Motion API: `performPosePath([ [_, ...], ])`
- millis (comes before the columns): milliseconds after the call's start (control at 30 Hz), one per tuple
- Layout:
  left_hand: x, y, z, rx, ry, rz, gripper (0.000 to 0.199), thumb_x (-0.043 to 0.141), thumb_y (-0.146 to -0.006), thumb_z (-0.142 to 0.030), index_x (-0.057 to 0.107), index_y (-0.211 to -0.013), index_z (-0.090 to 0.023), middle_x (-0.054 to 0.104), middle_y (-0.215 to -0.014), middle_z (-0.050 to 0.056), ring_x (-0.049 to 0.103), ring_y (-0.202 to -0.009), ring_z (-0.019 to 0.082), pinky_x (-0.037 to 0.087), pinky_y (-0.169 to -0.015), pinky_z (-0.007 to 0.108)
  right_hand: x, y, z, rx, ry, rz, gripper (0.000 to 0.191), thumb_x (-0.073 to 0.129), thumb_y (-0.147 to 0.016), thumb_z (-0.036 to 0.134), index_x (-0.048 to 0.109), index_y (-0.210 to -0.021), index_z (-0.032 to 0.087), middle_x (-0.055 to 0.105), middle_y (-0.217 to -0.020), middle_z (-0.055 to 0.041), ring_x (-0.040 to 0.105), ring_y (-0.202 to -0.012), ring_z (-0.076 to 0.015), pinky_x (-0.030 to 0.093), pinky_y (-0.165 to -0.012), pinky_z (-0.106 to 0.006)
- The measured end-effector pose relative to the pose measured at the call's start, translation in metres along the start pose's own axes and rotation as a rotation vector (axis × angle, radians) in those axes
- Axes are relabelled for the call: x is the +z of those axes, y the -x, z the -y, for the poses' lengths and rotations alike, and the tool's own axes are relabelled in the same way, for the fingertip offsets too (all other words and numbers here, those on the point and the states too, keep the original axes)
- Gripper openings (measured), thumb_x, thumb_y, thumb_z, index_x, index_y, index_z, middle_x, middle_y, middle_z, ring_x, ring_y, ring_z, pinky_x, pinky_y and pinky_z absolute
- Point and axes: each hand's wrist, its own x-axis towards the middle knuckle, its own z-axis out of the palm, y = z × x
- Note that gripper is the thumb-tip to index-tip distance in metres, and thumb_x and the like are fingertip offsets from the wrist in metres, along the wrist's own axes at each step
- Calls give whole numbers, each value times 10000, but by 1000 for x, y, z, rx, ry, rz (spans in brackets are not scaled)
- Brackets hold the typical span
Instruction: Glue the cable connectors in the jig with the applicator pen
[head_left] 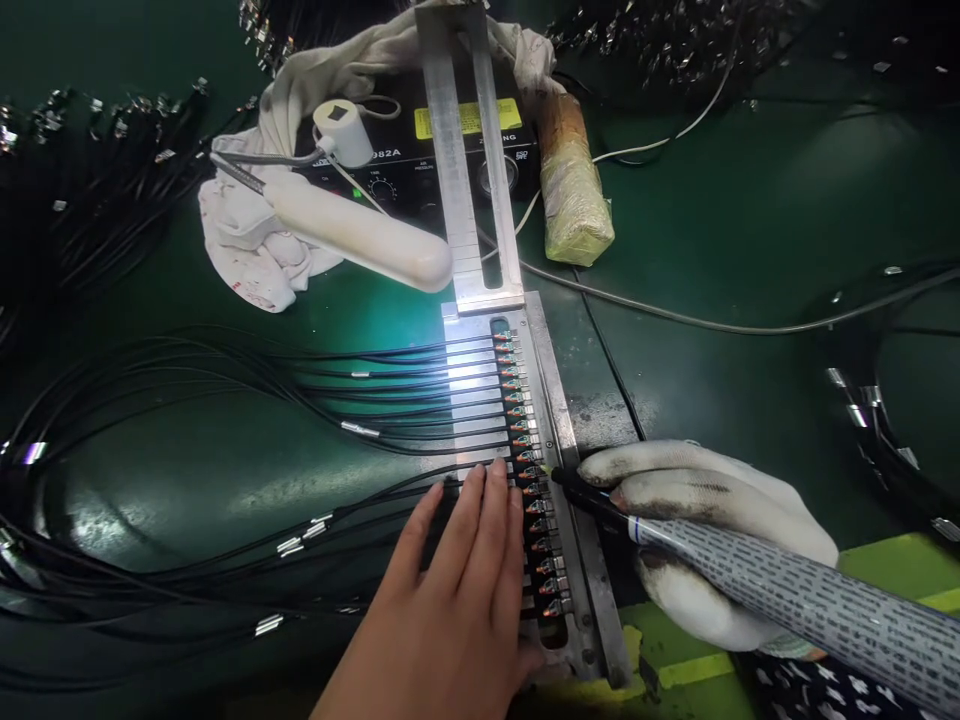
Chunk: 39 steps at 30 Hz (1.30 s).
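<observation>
A metal fixture (546, 390) lies on the green mat, with a row of black cables (405, 400) laid across it. Their small metal connectors, with orange and green parts, line up in its slot. My bare left hand (457, 600) rests flat over the lower cables, fingers stretched out, fingertips beside the connectors. In my right hand (720, 540), which wears a stained white glove, is a pen-shaped dispenser (765, 590) with a printed, wrapped barrel and black nozzle. Its yellowish tip is at a connector near the middle of the row, close to my left fingertips.
Behind the fixture stands a black control box (405, 185) marked 982A, draped with white cloth (247, 240). A white lamp (360, 230) shines onto the fixture. A slotted metal bar (450, 150) and a wrapped block (576, 190) stand nearby. Cable bundles (112, 170) lie around.
</observation>
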Motion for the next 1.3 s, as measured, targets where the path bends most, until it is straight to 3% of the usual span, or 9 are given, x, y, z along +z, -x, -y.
performPosePath([
  [833, -2, 0, 2, 7, 22, 1, 676, 439, -863, -617, 635, -1266, -111, 548, -1401, 150, 446, -1329, 283, 417, -1012, 435, 0, -1, -2, 2, -22, 1, 193, 661, -773, 185, 651, -960, 139, 735, -956, -125, 725, -884, -235, 632, -752, -325],
  [1067, -4, 4, 1, 10, 26, 107, 724, 448, -891, -618, 512, -1368, -76, 449, -1482, 171, 349, -1401, 300, 315, -1096, 453, 1, -1, -2, 34, -29, -9, 163, 659, -802, 220, 646, -948, 150, 732, -969, -119, 720, -904, -223, 624, -778, -311],
  [1300, -3, 4, 0, 1, 51, 108, 700, 426, -913, -579, 478, -1383, -63, 419, -1499, 185, 328, -1412, 304, 288, -1106, 460, 2, -2, -4, 27, -33, -8, 182, 667, -796, 227, 647, -957, 143, 731, -972, -124, 718, -911, -225, 626, -787, -311],
])
